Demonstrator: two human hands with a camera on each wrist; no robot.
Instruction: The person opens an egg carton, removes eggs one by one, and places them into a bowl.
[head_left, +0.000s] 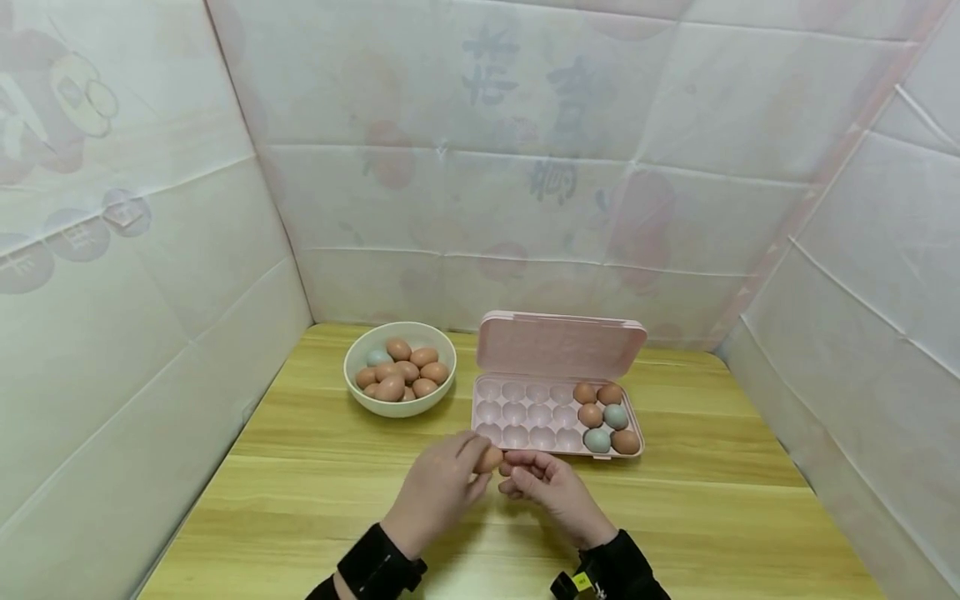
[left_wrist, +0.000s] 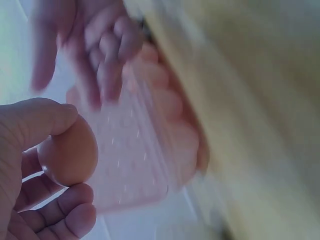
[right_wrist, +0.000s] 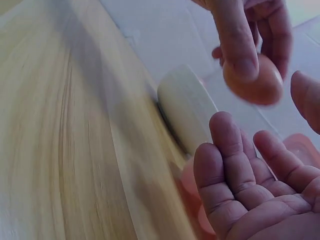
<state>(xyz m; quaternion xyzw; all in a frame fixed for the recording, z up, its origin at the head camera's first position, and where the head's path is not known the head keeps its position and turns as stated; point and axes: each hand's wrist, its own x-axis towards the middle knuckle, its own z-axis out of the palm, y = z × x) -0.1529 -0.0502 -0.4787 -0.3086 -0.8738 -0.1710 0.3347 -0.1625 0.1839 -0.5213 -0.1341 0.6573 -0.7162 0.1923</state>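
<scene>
My left hand (head_left: 441, 487) pinches a brown egg (left_wrist: 71, 154) between thumb and fingers, in front of the egg carton's near edge. Facing it, my right hand (head_left: 553, 492) holds nothing; its fingers are loosely bent, palm turned toward the egg (right_wrist: 255, 82). The pink egg carton (head_left: 483, 392) lies with its lid (head_left: 558, 346) raised at the back. Brown eggs (head_left: 626, 442) and pale blue-green eggs (head_left: 597, 440) fill its two right-hand columns, while the cups to the left hold none.
A cream bowl (head_left: 400, 410) heaped with brown eggs and one pale blue-green egg stands left of the carton. Both sit on a wood-grain table (head_left: 300, 500). Pale printed sheets (head_left: 450, 208) wall off the back and both sides.
</scene>
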